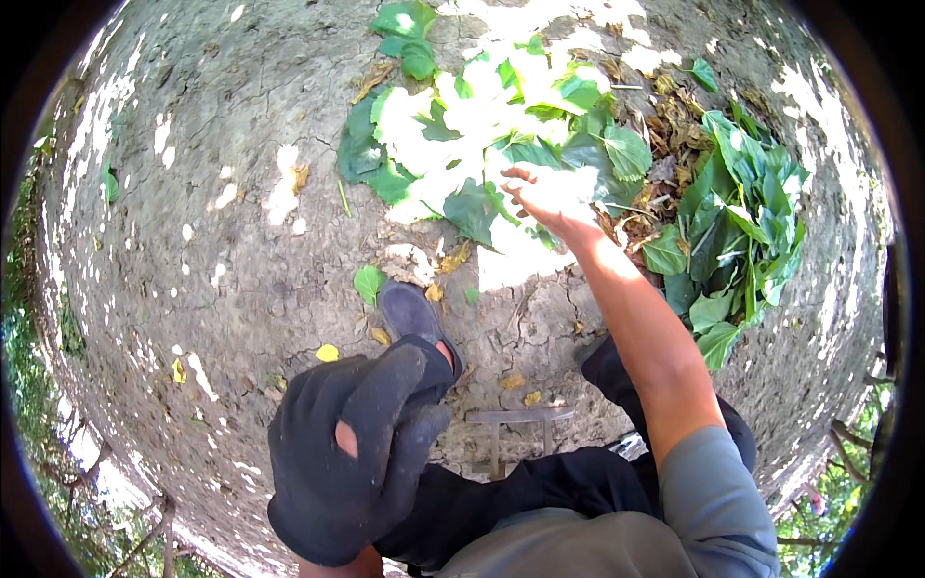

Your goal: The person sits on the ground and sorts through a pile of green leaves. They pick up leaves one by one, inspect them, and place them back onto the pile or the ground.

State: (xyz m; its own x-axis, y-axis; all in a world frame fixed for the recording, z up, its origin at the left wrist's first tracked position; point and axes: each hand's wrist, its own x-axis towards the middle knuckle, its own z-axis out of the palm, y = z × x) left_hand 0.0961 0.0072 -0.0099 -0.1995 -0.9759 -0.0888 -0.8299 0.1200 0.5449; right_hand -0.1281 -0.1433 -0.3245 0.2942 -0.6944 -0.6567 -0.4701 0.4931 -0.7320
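My right hand (547, 199), bare, reaches over a loose spread of large green leaves (462, 207) on the ground. Its fingers are slightly bent and apart, with nothing visible in them; whether they touch a leaf is hard to tell in the bright sunlight. My left hand (352, 448) wears a dark glove with a small hole and is held close, above my left leg. Its thumb and forefinger lie apart with nothing visible between them, while the other fingers are curled and partly hidden. Right of my right forearm lies a thicker stack of green leaves (742, 217).
Dry brown leaves (679, 125) lie between the two green heaps. My left shoe (412, 310) stands on the cracked soil (241, 289), near a single green leaf (368, 284) and a yellow leaf (328, 353). A low stool-like frame (520, 416) shows between my legs.
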